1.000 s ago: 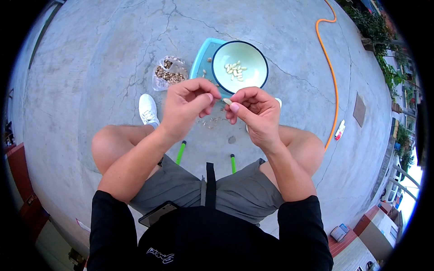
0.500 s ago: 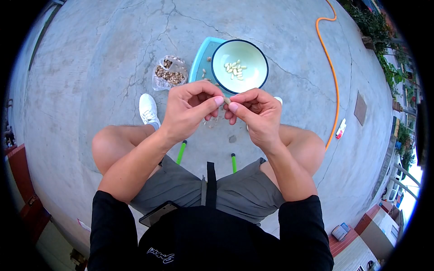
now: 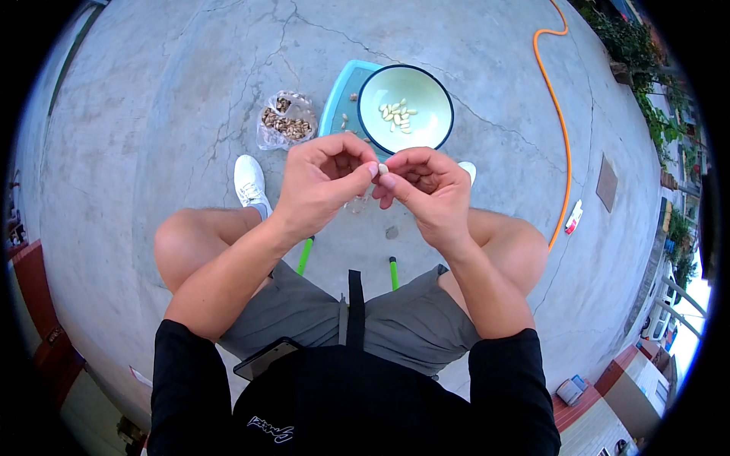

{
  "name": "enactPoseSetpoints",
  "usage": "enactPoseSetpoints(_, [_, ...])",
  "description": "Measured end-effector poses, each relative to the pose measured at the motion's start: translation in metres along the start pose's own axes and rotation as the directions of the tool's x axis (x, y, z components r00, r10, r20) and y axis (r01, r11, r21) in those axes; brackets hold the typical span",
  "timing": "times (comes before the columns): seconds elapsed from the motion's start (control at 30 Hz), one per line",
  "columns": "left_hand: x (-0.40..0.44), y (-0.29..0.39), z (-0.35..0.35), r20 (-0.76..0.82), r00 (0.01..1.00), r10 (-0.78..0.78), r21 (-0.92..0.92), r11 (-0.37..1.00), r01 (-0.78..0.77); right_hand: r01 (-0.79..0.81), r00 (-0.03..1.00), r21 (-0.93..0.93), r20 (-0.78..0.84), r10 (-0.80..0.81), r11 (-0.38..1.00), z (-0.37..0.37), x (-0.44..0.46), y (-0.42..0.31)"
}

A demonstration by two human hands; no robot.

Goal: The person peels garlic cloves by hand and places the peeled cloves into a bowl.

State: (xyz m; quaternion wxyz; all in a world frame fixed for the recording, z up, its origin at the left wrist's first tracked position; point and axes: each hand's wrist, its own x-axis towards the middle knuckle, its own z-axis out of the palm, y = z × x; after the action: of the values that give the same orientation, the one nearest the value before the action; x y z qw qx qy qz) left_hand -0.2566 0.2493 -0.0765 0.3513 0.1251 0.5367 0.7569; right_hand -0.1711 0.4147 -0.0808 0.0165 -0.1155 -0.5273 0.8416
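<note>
My left hand and my right hand meet in front of me, thumbs and forefingers pinched together. Between the fingertips is a small pale garlic clove, gripped from both sides. Just beyond the hands, a pale enamel bowl with a dark rim holds several peeled garlic cloves. It rests on a light blue stool or tray where a few loose bits lie. Left of that, a clear plastic bag contains many brownish unpeeled cloves.
Thin scraps lie on the cracked concrete floor below the hands. An orange hose runs down the right side, near a red-and-white packet. A phone lies on my lap.
The clove between my fingertips has turned from brownish to paler, with whitish surface now showing. Both hands have stayed almost in place.
</note>
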Motion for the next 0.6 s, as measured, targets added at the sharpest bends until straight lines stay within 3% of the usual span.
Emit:
enactPoseSetpoints(0.17, [-0.0009,0.0015,0.0008,0.004,0.999,-0.039,0.001,0.999,0.039,-0.009,1.0,-0.063,-0.006,0.008,0.998,-0.0019,-0.0018,0.0033])
enactPoseSetpoints(0.37, [-0.0008,-0.0035,-0.0025,-0.006,0.999,-0.041,0.075,0.996,0.042,0.018,1.0,0.01,-0.016,-0.018,1.0,-0.0053,0.001,0.0049])
enactPoseSetpoints(0.6, [0.0001,0.001,-0.0017,-0.004,0.996,-0.084,-0.018,0.996,0.084,-0.065,0.998,0.135,-0.014,0.068,0.989,-0.0049,0.0024,0.001])
